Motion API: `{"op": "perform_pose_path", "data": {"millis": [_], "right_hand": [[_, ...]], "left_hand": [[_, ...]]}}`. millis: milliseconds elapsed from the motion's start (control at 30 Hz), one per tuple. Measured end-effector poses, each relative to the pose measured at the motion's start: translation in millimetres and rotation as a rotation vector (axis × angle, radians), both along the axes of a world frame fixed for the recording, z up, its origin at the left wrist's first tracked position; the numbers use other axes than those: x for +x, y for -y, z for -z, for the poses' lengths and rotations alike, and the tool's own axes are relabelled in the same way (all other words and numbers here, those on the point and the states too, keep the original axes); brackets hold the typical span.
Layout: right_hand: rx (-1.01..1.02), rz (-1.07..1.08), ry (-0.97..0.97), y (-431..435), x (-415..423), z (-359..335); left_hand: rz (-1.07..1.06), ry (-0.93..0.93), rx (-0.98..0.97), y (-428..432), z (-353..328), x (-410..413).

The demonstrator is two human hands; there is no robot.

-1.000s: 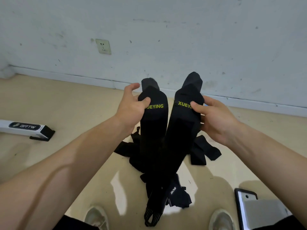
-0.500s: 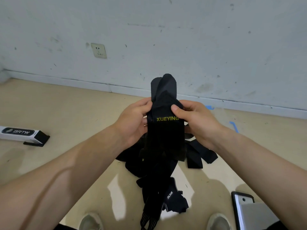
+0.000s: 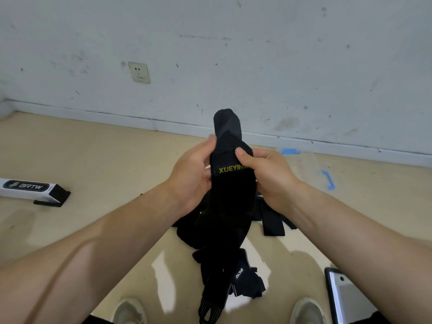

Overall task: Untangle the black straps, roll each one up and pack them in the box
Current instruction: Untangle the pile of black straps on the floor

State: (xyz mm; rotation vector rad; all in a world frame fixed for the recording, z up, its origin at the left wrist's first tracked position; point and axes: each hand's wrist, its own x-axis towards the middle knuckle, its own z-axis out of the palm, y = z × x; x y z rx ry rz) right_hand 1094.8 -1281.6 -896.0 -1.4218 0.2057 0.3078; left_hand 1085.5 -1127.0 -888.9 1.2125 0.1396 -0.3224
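Note:
Two black straps [image 3: 230,195] with yellow XUEYING lettering are stacked face to face and held upright in front of me, their lower ends hanging down to the floor. My left hand [image 3: 190,176] grips their left edge. My right hand [image 3: 266,174] grips the right edge, its thumb pressed on the front just above the lettering. More black straps [image 3: 272,220] lie tangled on the floor beneath, one with white lettering [image 3: 245,281] between my shoes. A long white and black box [image 3: 30,190] lies open-ended on the floor at the left.
A white wall with a socket [image 3: 139,72] stands close ahead. A phone [image 3: 343,298] lies on the floor at the lower right. Blue tape marks [image 3: 328,180] are stuck to the beige floor at the right. My shoes [image 3: 129,311] show at the bottom.
A second ago each hand held one strap apart from the other. They have since been brought together into one stack, and both hands now grip it lower and closer to me.

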Motion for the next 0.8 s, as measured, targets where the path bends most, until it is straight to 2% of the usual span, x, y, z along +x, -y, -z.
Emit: {"op": "perform_pose_path", "data": {"millis": [100, 200, 300, 467, 600, 800], "right_hand": [[-0.01, 0.011, -0.019, -6, -4, 2], [-0.219, 0.073, 0.074, -13, -6, 7], [-0.401, 0.083, 0.104, -16, -9, 14], [-0.408, -0.176, -0.022, -17, -19, 35], [-0.501, -0.396, -0.077, -12, -23, 49], [-0.561, -0.597, -0.286, 0, -19, 64]], "left_hand": [[-0.069, 0.07, 0.083, 2, 6, -1], [-0.13, 0.082, 0.113, 3, 7, -1], [-0.202, 0.074, 0.059, 1, 1, 4], [-0.361, 0.034, 0.07, -9, -5, 18], [-0.445, 0.01, 0.112, -19, -9, 26], [-0.36, 0.006, 0.068, -27, -14, 24]]}}
